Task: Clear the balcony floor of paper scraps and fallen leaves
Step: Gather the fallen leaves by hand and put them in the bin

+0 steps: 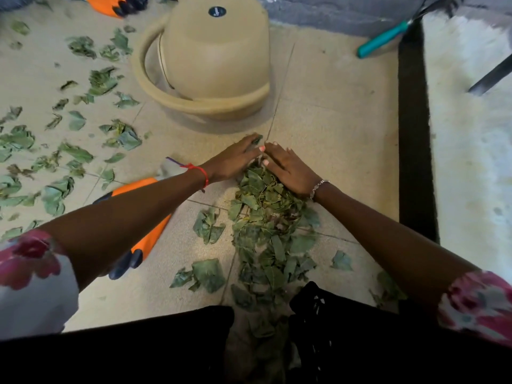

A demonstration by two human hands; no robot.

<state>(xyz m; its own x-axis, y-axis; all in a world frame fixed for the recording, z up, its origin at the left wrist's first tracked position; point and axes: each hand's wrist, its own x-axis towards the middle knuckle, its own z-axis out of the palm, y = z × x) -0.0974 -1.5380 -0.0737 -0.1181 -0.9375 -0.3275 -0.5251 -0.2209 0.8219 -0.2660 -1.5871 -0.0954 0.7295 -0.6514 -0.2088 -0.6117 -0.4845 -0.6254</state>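
Note:
A heap of green fallen leaves (266, 225) lies on the beige tiled floor (332, 128) in front of my knees. My left hand (235, 159) and my right hand (288, 169) lie side by side on the far end of the heap, fingertips almost meeting. The fingers of both are fairly straight and press on the leaves. A leaf tip shows beyond my left fingers. Many more loose leaves (74, 153) are strewn over the floor at the left. I see no paper scraps.
A beige bucket (210, 65) lies tipped just beyond my hands. An orange glove (144, 231) lies under my left forearm, another orange glove (116, 5) at top left. A teal-handled tool (385, 38) rests at top right. A black rim (414, 128) borders the floor on the right.

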